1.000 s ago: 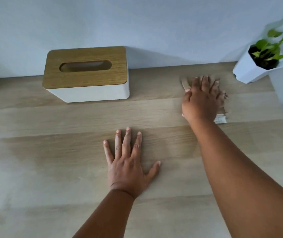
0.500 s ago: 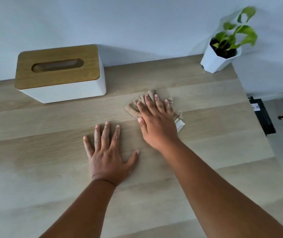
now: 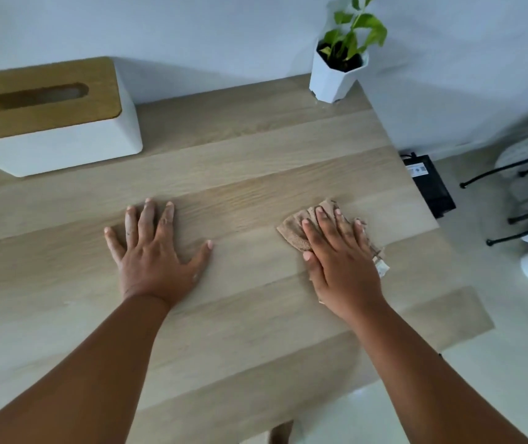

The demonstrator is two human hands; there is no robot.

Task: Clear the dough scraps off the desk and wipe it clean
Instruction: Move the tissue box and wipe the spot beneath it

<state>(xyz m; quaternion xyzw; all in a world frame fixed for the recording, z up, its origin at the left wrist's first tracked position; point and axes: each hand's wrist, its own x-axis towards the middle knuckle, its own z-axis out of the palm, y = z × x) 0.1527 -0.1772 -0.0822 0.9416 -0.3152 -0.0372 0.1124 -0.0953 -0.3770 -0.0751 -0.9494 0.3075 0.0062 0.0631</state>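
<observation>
My right hand [image 3: 341, 261] lies flat with straight fingers on a crumpled beige cloth [image 3: 294, 230], pressing it onto the light wooden desk [image 3: 243, 174] near the desk's right edge. A small white label of the cloth sticks out at the right of the hand. My left hand [image 3: 155, 251] rests palm down on the desk's middle, fingers spread, holding nothing. No dough scraps show on the wood.
A white tissue box with a wooden lid [image 3: 48, 116] stands at the back left. A white pot with a green plant [image 3: 337, 72] sits at the back right corner. Beyond the right edge are a black box [image 3: 429, 184] and chair legs [image 3: 512, 193] on the floor.
My right hand has slid the cloth from the back right toward the left hand, then out to the right near the desk's edge. The left hand has stayed flat in place.
</observation>
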